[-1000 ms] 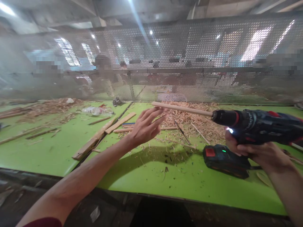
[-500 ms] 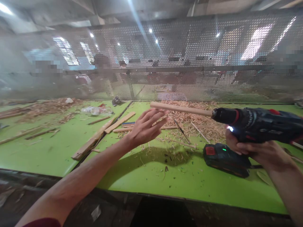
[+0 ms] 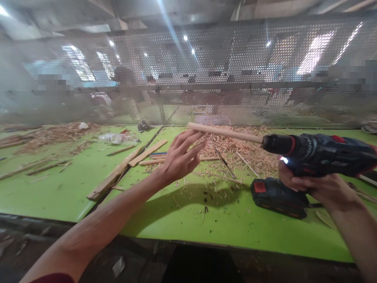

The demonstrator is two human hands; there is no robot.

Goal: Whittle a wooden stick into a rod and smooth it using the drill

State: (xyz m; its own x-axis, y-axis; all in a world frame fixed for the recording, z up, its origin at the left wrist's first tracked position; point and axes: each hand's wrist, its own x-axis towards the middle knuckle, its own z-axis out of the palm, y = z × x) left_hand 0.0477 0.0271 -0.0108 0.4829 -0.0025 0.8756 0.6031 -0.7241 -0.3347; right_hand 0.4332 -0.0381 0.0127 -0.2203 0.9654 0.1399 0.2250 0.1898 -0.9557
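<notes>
Dowel stock, a round pale wooden rod (image 3: 225, 133), juts leftward from the chuck of a dark blue and red cordless drill (image 3: 318, 154) held level above the green table (image 3: 73, 188). The right hand (image 3: 312, 186) has its grip closed around the drill's handle, and the work light glows under the chuck. The left hand (image 3: 179, 157) is spread open, fingertips just touching the rod's free end and closed on nothing. Pale wood shavings (image 3: 241, 147) are heaped far behind the rod. Flat wooden slats (image 3: 129, 167) lie to the left, and a perforated metal screen (image 3: 206, 74) lines the table's far edge.
</notes>
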